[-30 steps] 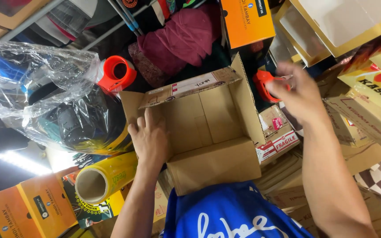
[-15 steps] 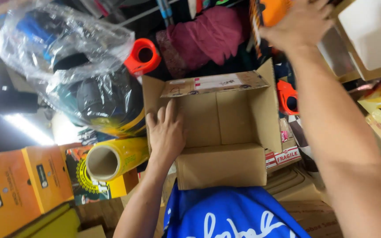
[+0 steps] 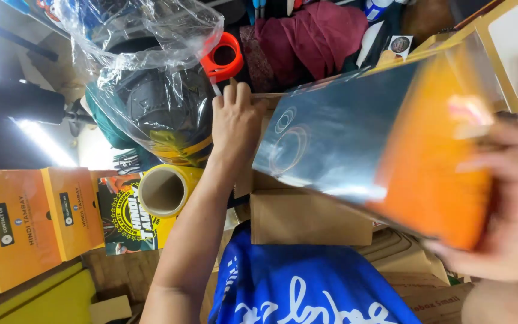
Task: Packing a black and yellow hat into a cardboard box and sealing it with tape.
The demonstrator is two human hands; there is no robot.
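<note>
My right hand (image 3: 505, 210) grips an orange and dark glossy product box (image 3: 379, 150), held tilted over the open brown cardboard carton (image 3: 307, 219). The box is blurred and covers most of the carton's opening. My left hand (image 3: 235, 120) rests on the carton's far left edge, fingers pointing away from me, next to an orange tape dispenser (image 3: 223, 57).
A clear plastic bag over a dark helmet (image 3: 151, 90) lies to the left. A yellow roll with a cardboard core (image 3: 166, 189) sits beside orange boxes (image 3: 31, 216). Maroon cloth (image 3: 313, 36) lies behind the carton, flat cardboard and more boxes to the right.
My right hand has brought the orange box down from the upper right to over the carton. My left hand has slid from inside the carton to its far edge.
</note>
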